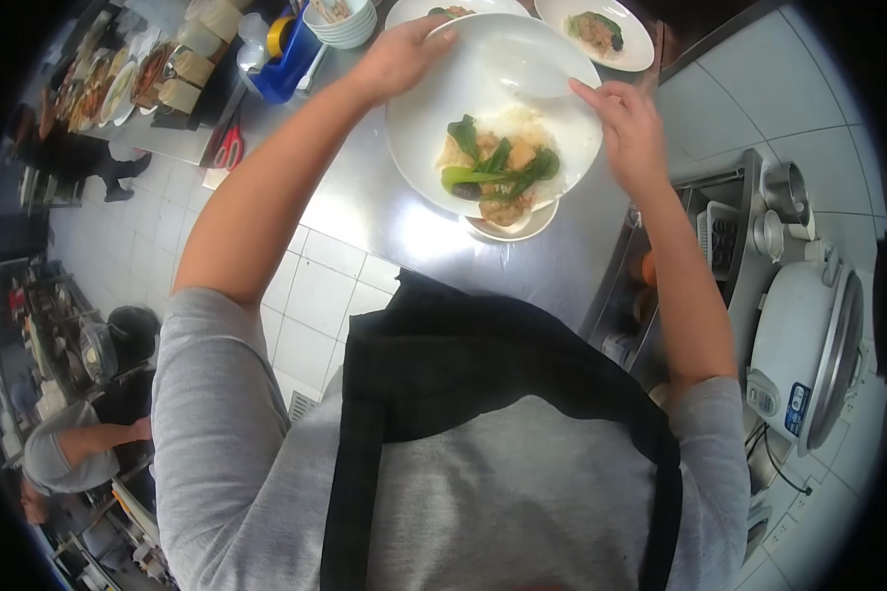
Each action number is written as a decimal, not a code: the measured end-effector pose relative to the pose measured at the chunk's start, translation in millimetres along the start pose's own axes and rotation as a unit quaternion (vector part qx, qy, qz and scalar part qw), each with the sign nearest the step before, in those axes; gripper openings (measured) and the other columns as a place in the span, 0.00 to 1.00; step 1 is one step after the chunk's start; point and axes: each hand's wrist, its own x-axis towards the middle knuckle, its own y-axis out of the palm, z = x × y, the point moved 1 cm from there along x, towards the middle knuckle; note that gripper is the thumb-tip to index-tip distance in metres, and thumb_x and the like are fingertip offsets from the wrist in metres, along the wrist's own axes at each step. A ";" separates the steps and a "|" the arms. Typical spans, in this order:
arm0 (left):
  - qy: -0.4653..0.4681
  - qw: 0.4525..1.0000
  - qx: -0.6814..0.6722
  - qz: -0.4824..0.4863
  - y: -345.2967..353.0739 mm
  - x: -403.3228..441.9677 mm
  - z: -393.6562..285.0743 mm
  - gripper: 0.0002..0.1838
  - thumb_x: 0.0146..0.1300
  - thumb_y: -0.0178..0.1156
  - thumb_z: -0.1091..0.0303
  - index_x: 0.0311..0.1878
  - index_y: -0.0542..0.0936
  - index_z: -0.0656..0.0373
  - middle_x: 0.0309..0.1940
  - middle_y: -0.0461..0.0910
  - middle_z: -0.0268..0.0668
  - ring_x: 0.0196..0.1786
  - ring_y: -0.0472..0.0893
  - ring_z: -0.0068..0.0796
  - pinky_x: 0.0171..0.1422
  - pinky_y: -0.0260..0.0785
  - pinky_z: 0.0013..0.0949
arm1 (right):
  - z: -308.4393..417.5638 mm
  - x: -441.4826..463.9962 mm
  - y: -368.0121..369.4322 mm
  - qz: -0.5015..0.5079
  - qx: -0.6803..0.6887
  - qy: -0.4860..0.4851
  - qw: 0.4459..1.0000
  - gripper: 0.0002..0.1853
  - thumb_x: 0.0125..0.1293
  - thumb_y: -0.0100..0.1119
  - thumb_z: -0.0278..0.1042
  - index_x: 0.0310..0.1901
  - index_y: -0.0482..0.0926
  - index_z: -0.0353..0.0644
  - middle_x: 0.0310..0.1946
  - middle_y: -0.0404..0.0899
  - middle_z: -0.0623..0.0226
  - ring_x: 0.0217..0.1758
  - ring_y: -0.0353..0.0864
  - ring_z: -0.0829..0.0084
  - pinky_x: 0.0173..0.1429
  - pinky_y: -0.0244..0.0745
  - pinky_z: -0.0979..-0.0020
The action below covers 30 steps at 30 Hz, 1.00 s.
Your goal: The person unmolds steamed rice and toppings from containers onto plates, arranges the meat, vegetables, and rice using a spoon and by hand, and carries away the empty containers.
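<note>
A large white plate (414,128) is held up between my two hands, tilted so that its near edge is low. Rice (525,125), green leafy vegetables (503,169) and pieces of meat (504,209) lie bunched toward that low edge. My left hand (407,61) is closed on the plate's far left rim. On the right rim, my right hand (629,128) pinches the plate, with one finger stretched along its top side. Partly hidden beneath the plate is a white bowl (522,229) on the steel counter (365,207).
Two more plates of food (601,39) stand at the back. Stacked bowls (343,28), a blue tape dispenser (284,69) and red-handled scissors (230,148) sit at the left. A rice cooker (798,345) is at the right. Two other people (74,448) are at the left.
</note>
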 end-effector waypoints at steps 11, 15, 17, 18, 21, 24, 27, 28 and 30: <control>0.037 0.998 0.032 -0.039 2.7 0.4 -1.4 0.21 0.70 0.51 0.60 0.59 0.72 0.66 0.47 0.80 0.46 0.50 0.77 0.33 0.59 0.66 0.34 | 14.0 -85.0 9.8 0.014 0.180 0.197 0.964 0.25 0.62 0.49 0.19 0.58 0.79 0.58 0.40 0.75 0.64 0.41 0.75 0.67 0.50 0.71 0.71; 0.054 0.996 0.027 -0.070 3.6 -1.3 8.7 0.19 0.71 0.50 0.61 0.57 0.74 0.65 0.45 0.81 0.45 0.49 0.77 0.33 0.58 0.67 0.34 | 29.3 -114.0 26.4 0.020 0.178 0.215 0.960 0.24 0.64 0.48 0.20 0.58 0.78 0.56 0.40 0.74 0.65 0.43 0.75 0.68 0.50 0.70 0.73; 0.048 0.997 0.005 -0.062 3.2 -3.9 9.7 0.18 0.71 0.50 0.61 0.56 0.74 0.65 0.44 0.81 0.46 0.48 0.77 0.33 0.57 0.67 0.34 | 40.6 -120.1 29.7 0.010 0.182 0.229 0.956 0.24 0.64 0.48 0.20 0.59 0.78 0.55 0.41 0.74 0.65 0.43 0.75 0.68 0.50 0.70 0.73; 0.046 0.997 -0.006 -0.058 3.5 -4.9 8.5 0.18 0.71 0.50 0.62 0.55 0.75 0.65 0.44 0.81 0.46 0.48 0.78 0.34 0.57 0.67 0.34 | 45.2 -122.1 31.3 0.006 0.185 0.235 0.954 0.24 0.64 0.49 0.21 0.59 0.78 0.55 0.41 0.74 0.64 0.43 0.75 0.67 0.50 0.70 0.72; 0.065 0.992 0.024 -0.103 6.1 -10.8 4.2 0.18 0.70 0.50 0.62 0.55 0.75 0.65 0.43 0.80 0.48 0.47 0.78 0.36 0.56 0.67 0.35 | 53.8 -128.1 35.6 -0.002 0.183 0.243 0.953 0.24 0.64 0.49 0.21 0.59 0.78 0.55 0.42 0.73 0.63 0.43 0.75 0.66 0.51 0.70 0.72; 0.082 0.988 0.044 -0.123 7.5 -13.1 -2.3 0.17 0.70 0.51 0.62 0.54 0.75 0.65 0.43 0.80 0.51 0.48 0.80 0.42 0.55 0.68 0.37 | 58.6 -135.8 43.0 0.002 0.171 0.238 0.956 0.25 0.63 0.48 0.20 0.61 0.76 0.52 0.44 0.72 0.61 0.45 0.74 0.66 0.52 0.69 0.73; 0.089 0.979 0.091 -0.162 9.4 -14.7 -7.1 0.18 0.69 0.52 0.62 0.54 0.75 0.65 0.42 0.80 0.55 0.47 0.80 0.50 0.54 0.69 0.39 | 63.8 -139.2 48.0 0.006 0.157 0.235 0.959 0.27 0.62 0.48 0.19 0.62 0.75 0.50 0.44 0.71 0.60 0.46 0.74 0.66 0.53 0.69 0.73; 0.092 0.978 0.089 -0.165 9.7 -16.1 -8.6 0.18 0.69 0.52 0.62 0.54 0.75 0.65 0.42 0.80 0.56 0.47 0.80 0.51 0.53 0.70 0.39 | 66.3 -140.2 49.1 0.007 0.153 0.235 0.960 0.27 0.62 0.48 0.18 0.62 0.74 0.50 0.44 0.71 0.59 0.46 0.74 0.66 0.53 0.69 0.73; 0.099 0.977 0.086 -0.170 9.3 -18.8 -12.5 0.18 0.68 0.52 0.62 0.54 0.75 0.66 0.41 0.80 0.57 0.47 0.80 0.54 0.52 0.70 0.40 | 70.4 -141.9 50.3 0.010 0.149 0.244 0.958 0.27 0.61 0.48 0.18 0.62 0.74 0.49 0.44 0.71 0.59 0.46 0.74 0.65 0.53 0.69 0.72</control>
